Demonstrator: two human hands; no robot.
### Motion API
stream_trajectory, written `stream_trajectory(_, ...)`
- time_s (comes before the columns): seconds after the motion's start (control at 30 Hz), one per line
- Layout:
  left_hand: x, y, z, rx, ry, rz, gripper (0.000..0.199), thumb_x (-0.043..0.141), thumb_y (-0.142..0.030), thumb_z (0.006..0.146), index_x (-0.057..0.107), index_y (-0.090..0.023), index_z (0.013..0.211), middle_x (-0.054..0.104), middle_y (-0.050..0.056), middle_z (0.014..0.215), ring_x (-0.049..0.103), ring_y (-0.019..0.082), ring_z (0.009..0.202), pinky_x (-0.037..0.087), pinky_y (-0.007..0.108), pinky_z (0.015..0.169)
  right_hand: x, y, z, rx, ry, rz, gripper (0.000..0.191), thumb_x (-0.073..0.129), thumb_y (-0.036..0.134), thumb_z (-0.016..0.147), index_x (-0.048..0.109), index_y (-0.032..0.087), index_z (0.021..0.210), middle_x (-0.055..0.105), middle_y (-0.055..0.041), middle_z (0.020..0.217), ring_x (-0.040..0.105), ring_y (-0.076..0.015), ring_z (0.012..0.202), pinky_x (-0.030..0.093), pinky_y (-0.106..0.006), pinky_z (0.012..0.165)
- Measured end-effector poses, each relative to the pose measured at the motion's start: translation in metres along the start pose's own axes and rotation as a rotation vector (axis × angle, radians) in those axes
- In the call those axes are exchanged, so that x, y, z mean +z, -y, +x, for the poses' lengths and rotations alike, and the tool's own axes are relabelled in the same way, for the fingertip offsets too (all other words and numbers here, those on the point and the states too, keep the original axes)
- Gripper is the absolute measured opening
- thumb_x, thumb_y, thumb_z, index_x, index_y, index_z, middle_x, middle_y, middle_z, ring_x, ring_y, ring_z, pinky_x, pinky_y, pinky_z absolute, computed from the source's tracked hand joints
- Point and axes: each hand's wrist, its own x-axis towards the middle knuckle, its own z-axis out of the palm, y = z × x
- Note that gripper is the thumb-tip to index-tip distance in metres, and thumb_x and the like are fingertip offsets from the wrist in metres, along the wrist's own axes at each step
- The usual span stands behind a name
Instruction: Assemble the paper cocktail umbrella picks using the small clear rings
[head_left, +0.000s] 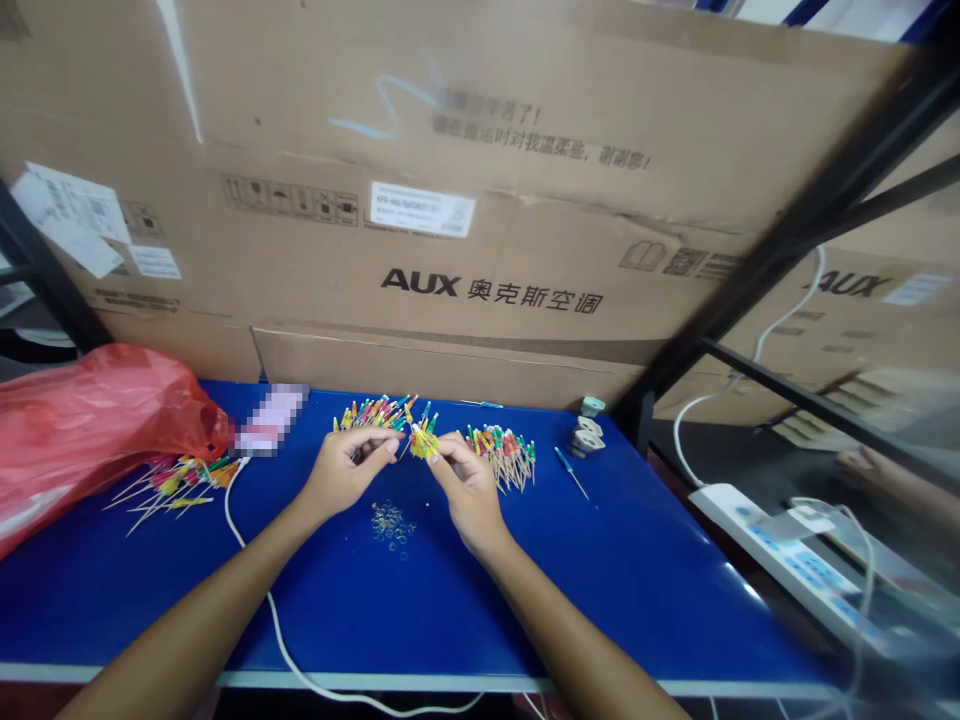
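My right hand (472,490) pinches a yellow paper cocktail umbrella (424,441), partly opened, between thumb and fingers. Close to it on the left, my left hand (349,470) has its thumb and fingertips pressed together; whatever they may hold is too small to make out. Behind the left hand lies a pile of folded cocktail umbrellas (375,411) in mixed colours. Another bunch of folded umbrellas (510,455), sticks toward me, rests just right of my right hand. Small clear rings (390,524) are heaped on the blue table between my forearms.
At left, a red plastic bag (112,420) lies over more umbrellas (176,480). A pixelated phone (271,418) has a white cable (274,610) crossing the table (637,600). One blue umbrella (570,470) and small pale objects (587,432) lie right, near a power strip (787,555). Cardboard (450,340) stands behind.
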Motion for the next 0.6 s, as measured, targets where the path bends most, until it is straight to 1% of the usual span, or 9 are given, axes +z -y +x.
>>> stream_trajectory(0.07, 0.0, 0.001, 0.001, -0.04, -0.037, -0.117, 0.031, 0.066, -0.032, 0.093, 0.075, -0.016, 0.116, 0.075, 0.006, 0.075, 0.065, 0.015, 0.059, 0.05, 0.024, 0.055, 0.001, -0.002, 0.0, 0.031, 0.035, -0.037, 0.02, 0.067, 0.041, 0.091, 0.072, 0.022, 0.085, 0.06, -0.003, 0.086, 0.056, -0.0192, 0.082, 0.047, -0.034, 0.078)
stream_trajectory(0.13, 0.004, -0.001, 0.001, -0.072, -0.013, -0.214, 0.033, 0.068, -0.033, 0.091, 0.075, -0.015, 0.117, 0.075, 0.006, 0.078, 0.067, 0.016, 0.062, 0.052, 0.024, 0.056, 0.003, -0.005, 0.0, 0.057, 0.097, -0.052, 0.021, 0.066, 0.041, 0.092, 0.072, 0.022, 0.086, 0.061, -0.0027, 0.085, 0.057, -0.0186, 0.081, 0.047, -0.033, 0.077)
stream_trajectory(0.23, 0.009, -0.002, 0.001, -0.111, 0.003, -0.275, 0.024, 0.071, -0.035, 0.088, 0.078, -0.015, 0.099, 0.076, 0.007, 0.079, 0.068, 0.016, 0.065, 0.054, 0.025, 0.058, 0.006, -0.009, -0.003, 0.098, 0.164, -0.05, 0.021, 0.066, 0.041, 0.092, 0.072, 0.021, 0.09, 0.064, -0.0031, 0.087, 0.059, -0.0183, 0.082, 0.048, -0.032, 0.077)
stream_trajectory(0.33, 0.01, 0.001, 0.003, -0.139, -0.064, -0.294, 0.02, 0.074, -0.035, 0.086, 0.075, -0.015, 0.084, 0.073, 0.005, 0.071, 0.066, 0.015, 0.061, 0.053, 0.024, 0.057, 0.008, -0.008, -0.004, 0.157, 0.203, -0.053, 0.023, 0.067, 0.042, 0.091, 0.072, 0.02, 0.093, 0.066, -0.0026, 0.083, 0.059, -0.0161, 0.074, 0.048, -0.03, 0.07)
stream_trajectory(0.4, 0.008, 0.004, 0.006, -0.17, -0.119, -0.309, 0.022, 0.076, -0.035, 0.083, 0.072, -0.015, 0.08, 0.07, 0.002, 0.066, 0.063, 0.012, 0.057, 0.05, 0.022, 0.053, 0.008, -0.006, -0.005, 0.181, 0.25, -0.052, 0.024, 0.067, 0.042, 0.091, 0.071, 0.019, 0.091, 0.067, -0.0021, 0.079, 0.058, -0.0148, 0.069, 0.048, -0.029, 0.067)
stream_trajectory(0.47, 0.008, 0.006, 0.008, -0.203, -0.149, -0.322, 0.024, 0.079, -0.036, 0.081, 0.069, -0.015, 0.078, 0.068, 0.001, 0.065, 0.059, 0.011, 0.053, 0.046, 0.02, 0.049, 0.008, -0.003, -0.005, 0.184, 0.297, -0.055, 0.025, 0.066, 0.043, 0.092, 0.071, 0.018, 0.089, 0.067, -0.002, 0.079, 0.057, -0.0139, 0.067, 0.047, -0.028, 0.065)
stream_trajectory(0.6, 0.01, 0.007, 0.009, -0.244, -0.154, -0.339, 0.028, 0.081, -0.039, 0.078, 0.067, -0.015, 0.077, 0.065, -0.001, 0.061, 0.053, 0.008, 0.047, 0.039, 0.018, 0.042, 0.007, 0.001, -0.006, 0.157, 0.336, -0.159, 0.027, 0.066, 0.044, 0.092, 0.072, 0.018, 0.09, 0.066, -0.0004, 0.073, 0.051, -0.0119, 0.059, 0.043, -0.025, 0.056)
